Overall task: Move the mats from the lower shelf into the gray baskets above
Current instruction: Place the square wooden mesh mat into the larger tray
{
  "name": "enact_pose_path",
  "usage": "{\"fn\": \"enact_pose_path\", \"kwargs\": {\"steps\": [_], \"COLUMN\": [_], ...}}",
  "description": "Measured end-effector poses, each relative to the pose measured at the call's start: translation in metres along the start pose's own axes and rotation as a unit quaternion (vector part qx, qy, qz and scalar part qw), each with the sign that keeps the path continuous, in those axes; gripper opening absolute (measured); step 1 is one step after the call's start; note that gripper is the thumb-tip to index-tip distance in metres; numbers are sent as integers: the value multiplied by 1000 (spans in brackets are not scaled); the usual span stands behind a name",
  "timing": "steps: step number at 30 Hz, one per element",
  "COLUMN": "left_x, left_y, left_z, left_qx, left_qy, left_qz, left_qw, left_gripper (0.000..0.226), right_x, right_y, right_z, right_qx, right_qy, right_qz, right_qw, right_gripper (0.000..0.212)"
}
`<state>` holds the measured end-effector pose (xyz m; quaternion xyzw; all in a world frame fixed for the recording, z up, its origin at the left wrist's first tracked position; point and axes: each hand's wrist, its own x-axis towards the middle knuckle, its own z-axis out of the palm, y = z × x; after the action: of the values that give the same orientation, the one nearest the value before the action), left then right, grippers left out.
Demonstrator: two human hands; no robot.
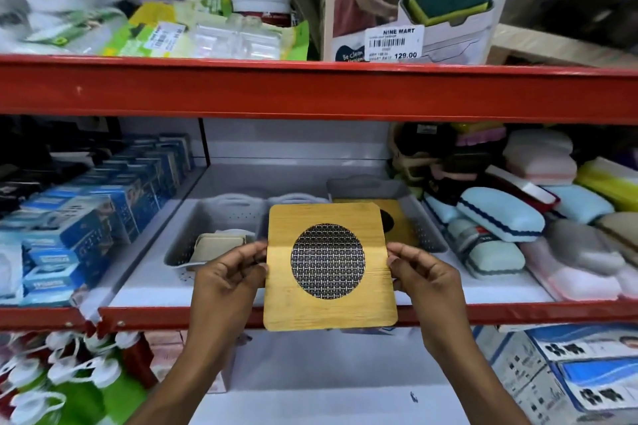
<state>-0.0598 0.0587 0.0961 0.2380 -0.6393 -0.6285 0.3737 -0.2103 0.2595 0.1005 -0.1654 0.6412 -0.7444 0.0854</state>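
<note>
Left hand [229, 272]: pinched the mat's [329, 267] left edge.
Right hand [423, 274]: pinched its right edge.
Mat: upright, before the shelf [310, 316], in front of two gray baskets [193, 238].
Right basket [426, 217]: held another mat [402, 217].

The mat [329, 267] looks like yellow wood with fine lines, and its round middle is woven metal mesh. The gray baskets [214, 214] look like matt plastic with tiny holes. The red shelf beam [310, 91] looks like smooth painted metal. The box [414, 0] is printed cardboard.
</note>
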Motion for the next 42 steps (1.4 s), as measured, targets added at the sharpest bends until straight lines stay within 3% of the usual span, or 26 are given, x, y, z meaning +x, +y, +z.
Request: {"fn": "enact_pose_path", "kwargs": {"steps": [8,15,20,22,25,29,34,39,42], "left_x": [4,44,86,100,111,132,128,130,129], "left_y": [5,27,36,33,30,20,37,35,35], "left_z": [17,64,108,116,125,136,148,156,159], "left_qx": [1,12,40,88,120,161,271,383,424], "left_qy": [-14,-54,-92,-104,-125,-141,-179,-235,-260], "left_qz": [-2,-29,-101,-105,-96,-103,-77,-27,-10], "left_qw": [1000,998,990,985,980,971,943,893,868], "left_gripper": [37,36,23,33,32,50,44,61,65], "right_x": [14,77,129,141,158,170,179,184,186], "right_y": [-2,-26,-38,-41,-39,-39,-41,-36,-33], "right_z": [-11,-25,-30,-32,-33,-30,-28,-23,-23], "right_qx": [-42,-150,-298,-336,-392,-434,-461,-533,-572], "right_qy": [6,17,10,-12,-44,-84,-105,-114,-101], "right_qz": [-13,3,33,27,16,39,41,13,-10], "right_qw": [999,989,954,941,919,896,880,838,814], "right_gripper": [21,15,23,20,33,28,24,9,19]}}
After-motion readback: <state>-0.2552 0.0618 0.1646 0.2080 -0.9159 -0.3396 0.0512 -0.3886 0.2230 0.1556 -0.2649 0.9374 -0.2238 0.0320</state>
